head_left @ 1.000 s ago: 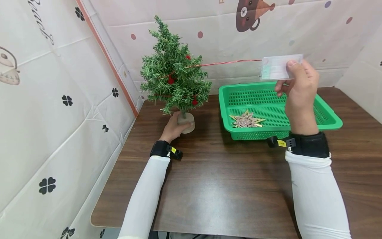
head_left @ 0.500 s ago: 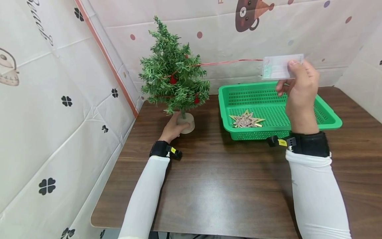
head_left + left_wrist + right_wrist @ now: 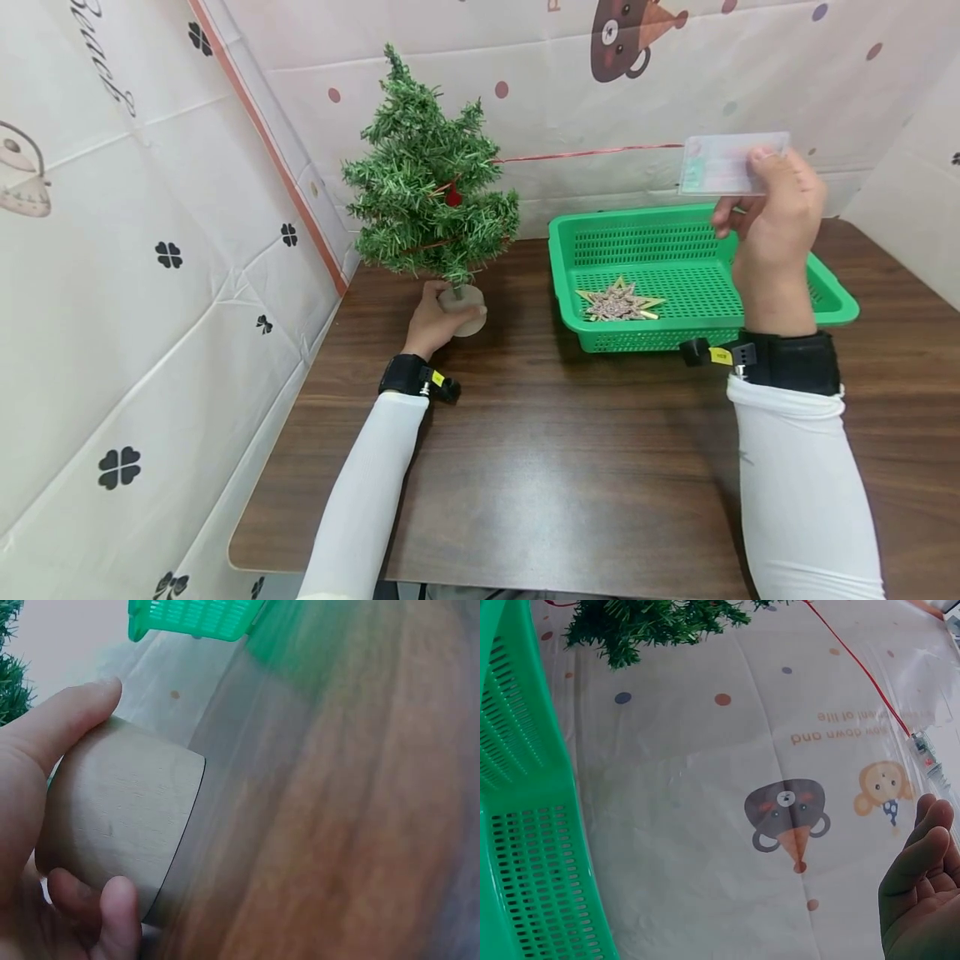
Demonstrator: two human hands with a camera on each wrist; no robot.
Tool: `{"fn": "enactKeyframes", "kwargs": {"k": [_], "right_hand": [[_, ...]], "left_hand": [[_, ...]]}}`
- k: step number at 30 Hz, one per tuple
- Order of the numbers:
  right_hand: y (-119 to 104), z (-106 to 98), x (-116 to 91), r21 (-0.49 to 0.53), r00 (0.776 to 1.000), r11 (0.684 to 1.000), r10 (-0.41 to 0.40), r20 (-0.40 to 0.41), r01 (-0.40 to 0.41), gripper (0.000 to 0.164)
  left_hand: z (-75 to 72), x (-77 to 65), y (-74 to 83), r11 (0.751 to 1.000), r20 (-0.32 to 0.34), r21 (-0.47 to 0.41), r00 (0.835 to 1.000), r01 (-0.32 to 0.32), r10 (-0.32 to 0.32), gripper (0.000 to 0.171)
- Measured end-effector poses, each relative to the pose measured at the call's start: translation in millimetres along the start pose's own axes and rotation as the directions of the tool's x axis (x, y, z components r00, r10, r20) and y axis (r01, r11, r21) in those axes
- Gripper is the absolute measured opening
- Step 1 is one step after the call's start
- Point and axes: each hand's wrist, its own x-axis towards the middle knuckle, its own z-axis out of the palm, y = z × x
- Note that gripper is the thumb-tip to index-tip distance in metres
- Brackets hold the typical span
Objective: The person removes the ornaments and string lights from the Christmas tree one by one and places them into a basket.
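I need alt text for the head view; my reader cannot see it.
A left hand grips the round base of an artificial Christmas tree while the right hand raises a clear plastic case, a red wire stretched between tree and case. A green plastic basket holding star ornaments sits on the table.

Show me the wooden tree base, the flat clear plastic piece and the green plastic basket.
Wooden tree base (image 3: pixel 124 806): left wrist view, curved side.
Flat clear plastic piece (image 3: pixel 722 165): head view, broad face.
Green plastic basket (image 3: pixel 637 340): head view, front wall.
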Motion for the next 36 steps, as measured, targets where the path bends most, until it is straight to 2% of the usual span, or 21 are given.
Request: {"fn": "enactKeyframes", "kwargs": {"k": [4,7,16,22,26,36], "right_hand": [[0.4,-0.1,-0.2,-0.009,1.000,1.000,-0.003,0.005,0.003,0.027],[0.6,-0.5,-0.3,-0.013,1.000,1.000,-0.003,0.004,0.003,0.027],[-1.3,-2.1,1.6,0.017,1.000,1.000,0.001,-0.013,-0.001,0.026],[-2.6,-3.0,3.0,0.028,1.000,1.000,0.007,-0.029,-0.006,0.026],[-3.3,-3.3,3.6,0.034,0.999,0.999,0.010,-0.044,-0.008,0.024],[-6.1,-6.3,5.5,0.053,0.997,0.999,0.015,-0.081,-0.011,0.022]], "left_hand": [[-1.1,-0.2,1.5,0.996,0.028,0.081,0.999,-0.035,0.033,0.100],[-2.4,-1.7,4.0,0.990,0.056,0.137,0.998,-0.041,0.033,0.097],[-8.3,-3.4,6.5,0.996,0.135,0.084,0.991,-0.034,0.023,0.081],[-7.6,-1.0,1.9,0.998,0.102,0.024,0.993,-0.059,0.056,0.079],[-6.6,0.1,0.5,0.999,0.078,-0.011,0.996,-0.043,0.044,0.078],[-4.5,-3.2,1.9,0.999,0.022,-0.030,0.999,-0.029,0.030,0.080]]}}
